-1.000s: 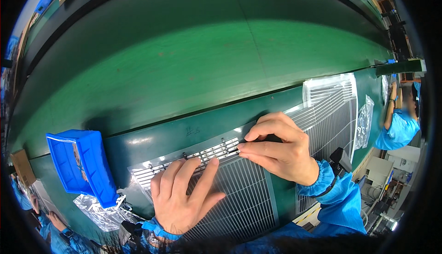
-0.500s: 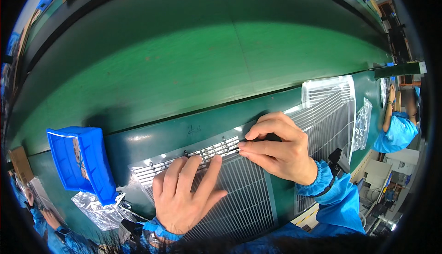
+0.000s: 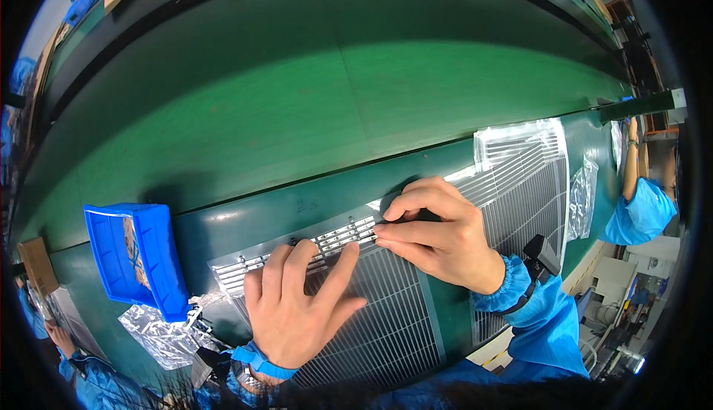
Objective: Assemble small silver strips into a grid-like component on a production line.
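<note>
A grey slatted grille panel (image 3: pixel 386 313) lies flat on the green bench's near edge. My left hand (image 3: pixel 297 306) rests flat on it, fingers spread over its slotted top strip (image 3: pixel 338 238). My right hand (image 3: pixel 434 232) pinches a small dark piece against that strip's right end, fingers closed on it; the piece is mostly hidden. Blue sleeves cover both wrists.
A blue plastic bin (image 3: pixel 134 258) stands left of the panel, with crumpled clear bags (image 3: pixel 163 332) below it. A second grille in clear wrap (image 3: pixel 531 172) lies to the right. A green conveyor belt (image 3: pixel 312 98) runs behind. Another person in blue (image 3: pixel 639 202) works at far right.
Almost nothing has moved; both hands stay on the panel's top strip, with only slight finger shifts.
</note>
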Tool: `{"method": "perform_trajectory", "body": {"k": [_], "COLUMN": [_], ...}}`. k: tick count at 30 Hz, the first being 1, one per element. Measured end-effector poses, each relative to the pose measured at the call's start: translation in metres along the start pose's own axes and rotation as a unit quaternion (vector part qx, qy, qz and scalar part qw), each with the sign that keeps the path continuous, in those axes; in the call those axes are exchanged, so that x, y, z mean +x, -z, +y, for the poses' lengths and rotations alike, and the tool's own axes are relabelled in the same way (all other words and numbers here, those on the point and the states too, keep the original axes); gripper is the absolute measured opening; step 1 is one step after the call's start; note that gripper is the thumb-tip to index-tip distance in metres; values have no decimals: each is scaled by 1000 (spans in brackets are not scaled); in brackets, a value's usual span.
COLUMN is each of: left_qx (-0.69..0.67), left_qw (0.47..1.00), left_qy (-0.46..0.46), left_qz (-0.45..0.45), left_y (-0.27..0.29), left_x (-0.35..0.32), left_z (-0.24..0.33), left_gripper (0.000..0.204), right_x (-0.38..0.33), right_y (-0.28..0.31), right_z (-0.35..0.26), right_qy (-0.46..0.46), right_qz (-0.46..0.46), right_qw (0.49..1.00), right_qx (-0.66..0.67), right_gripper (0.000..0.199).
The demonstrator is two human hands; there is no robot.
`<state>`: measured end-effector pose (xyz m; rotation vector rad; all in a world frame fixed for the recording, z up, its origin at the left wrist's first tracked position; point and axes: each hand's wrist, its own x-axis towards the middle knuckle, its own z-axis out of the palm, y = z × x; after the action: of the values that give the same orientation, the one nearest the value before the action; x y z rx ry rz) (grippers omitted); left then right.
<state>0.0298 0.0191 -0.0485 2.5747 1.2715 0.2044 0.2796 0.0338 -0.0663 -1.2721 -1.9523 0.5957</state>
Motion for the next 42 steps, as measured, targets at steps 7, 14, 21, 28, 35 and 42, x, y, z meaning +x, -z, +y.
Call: {"method": "perform_trajectory", "body": {"k": [7, 14, 21, 28, 35, 42], "left_qx": [11, 19, 28, 50, 85, 73], "left_qw": [1000, 1000, 1000, 999, 996, 997], "left_qy": [-3, -2, 1, -3, -7, 10], "left_qz": [2, 0, -14, -20, -14, -14], "left_y": [3, 6, 14, 16, 11, 13], "left_x": [5, 9, 12, 14, 12, 9], "left_z": [3, 9, 14, 18, 22, 21], "left_gripper": [66, 67, 68, 70, 72, 70], "right_x": [-1, -3, -3, -3, -3, -2], "right_y": [0, -1, 3, 8, 7, 8], "right_z": [2, 4, 6, 7, 8, 5], "right_qy": [-8, 6, -48, -52, -49, -54], "right_qz": [13, 8, 7, -4, -9, -19], "right_qw": [1000, 1000, 995, 993, 993, 992], "right_qx": [5, 15, 86, 105, 105, 114], "right_gripper": [23, 18, 20, 30, 33, 31]}}
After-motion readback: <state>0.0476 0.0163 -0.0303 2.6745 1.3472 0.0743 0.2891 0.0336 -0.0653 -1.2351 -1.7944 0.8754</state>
